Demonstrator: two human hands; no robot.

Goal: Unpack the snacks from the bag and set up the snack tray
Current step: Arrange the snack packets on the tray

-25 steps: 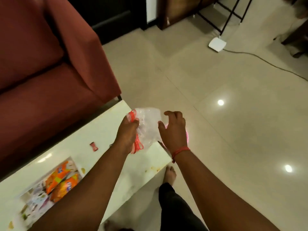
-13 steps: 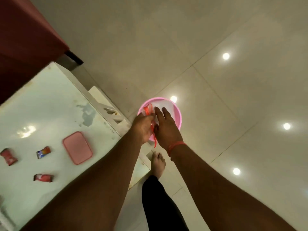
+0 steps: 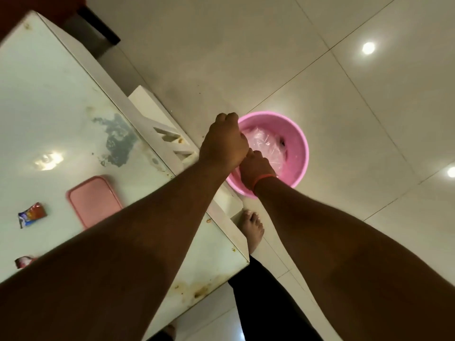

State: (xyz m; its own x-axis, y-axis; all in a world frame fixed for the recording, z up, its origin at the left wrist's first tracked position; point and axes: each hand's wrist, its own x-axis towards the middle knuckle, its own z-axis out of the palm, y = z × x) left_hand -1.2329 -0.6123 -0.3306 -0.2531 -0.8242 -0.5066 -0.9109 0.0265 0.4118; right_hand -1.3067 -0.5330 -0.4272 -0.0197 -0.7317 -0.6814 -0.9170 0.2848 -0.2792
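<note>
A crumpled clear plastic bag [image 3: 266, 143] lies inside a pink bucket [image 3: 299, 153] on the floor, just off the table's corner. My left hand [image 3: 222, 143] hovers over the bucket's left rim with its fingers curled, and the bag's edge runs under it. My right hand [image 3: 256, 166], with a red thread on its wrist, reaches into the bucket from the near side. Its fingers are hidden behind my left hand. A small blue and red snack packet [image 3: 32, 215] and a red packet [image 3: 23, 262] lie on the white table [image 3: 61, 107].
A pink rectangular lid [image 3: 93, 200] lies flat on the table near my left forearm. My bare foot [image 3: 252, 230] stands on the tiled floor by the table's corner. A dark sofa leg [image 3: 98, 25] is at the top left.
My view has tipped down from the sofa to the floor. Both hands carried the bag off the table and lowered it into the pink bucket, where it now lies.
</note>
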